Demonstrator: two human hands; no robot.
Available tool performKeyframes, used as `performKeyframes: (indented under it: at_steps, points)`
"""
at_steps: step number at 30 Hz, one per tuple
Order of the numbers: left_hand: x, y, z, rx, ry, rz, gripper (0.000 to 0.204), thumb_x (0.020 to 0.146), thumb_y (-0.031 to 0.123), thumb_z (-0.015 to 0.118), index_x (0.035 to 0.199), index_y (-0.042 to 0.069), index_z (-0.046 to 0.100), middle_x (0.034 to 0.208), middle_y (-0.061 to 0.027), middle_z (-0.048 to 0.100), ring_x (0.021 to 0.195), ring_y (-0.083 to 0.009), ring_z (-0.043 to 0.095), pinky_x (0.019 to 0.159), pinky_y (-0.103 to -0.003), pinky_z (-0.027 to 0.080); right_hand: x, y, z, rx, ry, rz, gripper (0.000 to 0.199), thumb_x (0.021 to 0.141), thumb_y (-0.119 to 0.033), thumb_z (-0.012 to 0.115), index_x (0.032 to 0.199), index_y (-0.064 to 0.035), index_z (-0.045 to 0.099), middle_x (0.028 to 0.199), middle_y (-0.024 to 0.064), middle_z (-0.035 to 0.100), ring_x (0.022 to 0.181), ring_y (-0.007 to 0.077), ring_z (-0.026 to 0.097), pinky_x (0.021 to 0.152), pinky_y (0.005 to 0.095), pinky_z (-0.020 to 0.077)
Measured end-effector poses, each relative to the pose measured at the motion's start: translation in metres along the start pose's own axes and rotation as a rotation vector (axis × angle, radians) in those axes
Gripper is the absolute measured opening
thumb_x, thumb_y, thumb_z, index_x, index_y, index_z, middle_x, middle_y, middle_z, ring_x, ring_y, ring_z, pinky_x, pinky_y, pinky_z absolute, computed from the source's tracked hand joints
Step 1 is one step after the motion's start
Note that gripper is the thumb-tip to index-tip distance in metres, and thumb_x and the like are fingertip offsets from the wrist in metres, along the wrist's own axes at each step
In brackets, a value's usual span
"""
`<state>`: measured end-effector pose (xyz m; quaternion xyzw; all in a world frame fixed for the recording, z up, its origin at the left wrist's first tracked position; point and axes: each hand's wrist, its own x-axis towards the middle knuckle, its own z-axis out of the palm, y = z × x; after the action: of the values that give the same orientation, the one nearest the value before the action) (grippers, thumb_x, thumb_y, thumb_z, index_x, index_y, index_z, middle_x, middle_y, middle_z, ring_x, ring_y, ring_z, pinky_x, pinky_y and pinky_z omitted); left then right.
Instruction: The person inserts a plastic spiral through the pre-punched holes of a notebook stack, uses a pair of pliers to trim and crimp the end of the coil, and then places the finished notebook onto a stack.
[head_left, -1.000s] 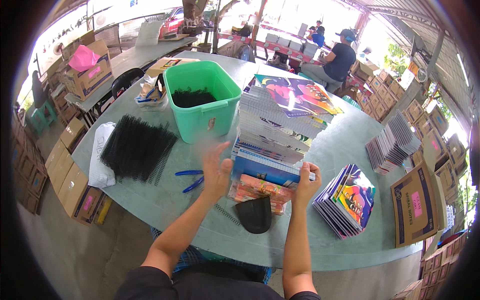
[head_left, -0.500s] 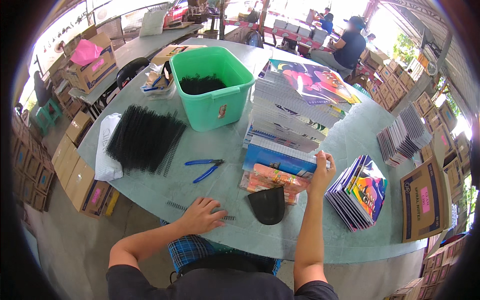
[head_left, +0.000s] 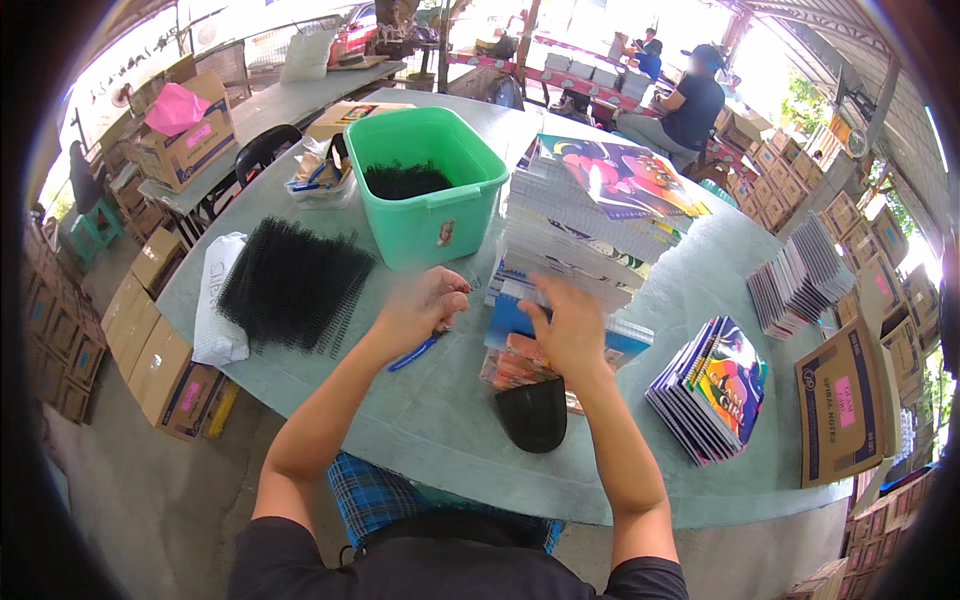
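My left hand hovers, blurred, above the grey-green table with its fingers curled together. Whether it pinches anything cannot be made out. Blue-handled pliers lie just below it. My right hand lies with fingers apart on the low pile of notebooks, at the foot of a tall stack of colourful spiral notebooks. A black rounded object rests on the table beside my right forearm.
A green tub with black spirals stands behind my left hand, and a heap of black spiral wires lies at left. Bound notebooks sit at right, with cardboard boxes around. A person sits at the far side.
My left hand has come up from the table's near edge to beside the notebook stack. My right hand moved left onto the low pile.
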<state>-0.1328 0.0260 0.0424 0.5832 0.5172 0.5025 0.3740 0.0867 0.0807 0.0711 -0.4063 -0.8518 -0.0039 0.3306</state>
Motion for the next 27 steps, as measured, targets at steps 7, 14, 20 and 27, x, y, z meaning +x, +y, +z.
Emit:
performKeyframes:
  at_steps: [7,14,20,27]
  points:
    - [-0.014,-0.005,-0.007,-0.465,-0.064,-0.005,0.021,0.08,0.001,0.065,0.098,0.002,0.055,0.09,-0.007,0.06,0.084,-0.015,0.059,0.076,-0.026,0.048,-0.036,0.011,0.015,-0.146,0.274,-0.561,0.039,0.069,-0.025,0.064,0.107,-0.013,0.063,0.1,0.0037,0.061,0.091,0.024,0.058,0.08,0.0395,0.0451]
    - [-0.015,-0.006,-0.015,-0.5,-0.055,0.01,0.026,0.071,-0.003,0.072,0.087,0.007,0.054,0.091,-0.0082,0.061,0.087,-0.0163,0.061,0.076,-0.028,0.051,-0.03,-0.005,0.028,-0.057,0.172,-0.333,0.026,0.065,-0.024,0.069,0.085,-0.0085,0.063,0.084,0.0036,0.062,0.078,0.0208,0.058,0.068,0.0342,0.0426]
    - [-0.016,-0.012,-0.014,-0.495,-0.02,0.028,0.028,0.069,-0.007,0.073,0.088,0.004,0.056,0.091,-0.008,0.061,0.086,-0.0152,0.06,0.074,-0.026,0.051,0.004,-0.01,0.041,-0.157,0.185,-0.133,0.032,0.066,-0.038,0.07,0.066,-0.0093,0.057,0.063,0.005,0.058,0.064,0.0232,0.056,0.058,0.0356,0.0417]
    - [-0.031,-0.008,0.009,0.373,-0.125,0.403,0.025,0.061,-0.007,0.07,0.081,0.005,0.06,0.094,-0.0093,0.057,0.088,-0.0221,0.057,0.072,-0.031,0.05,0.005,0.01,0.041,-0.069,0.145,-0.165,0.035,0.066,-0.042,0.071,0.065,-0.0092,0.056,0.063,0.0054,0.058,0.064,0.0236,0.056,0.055,0.0361,0.0413]
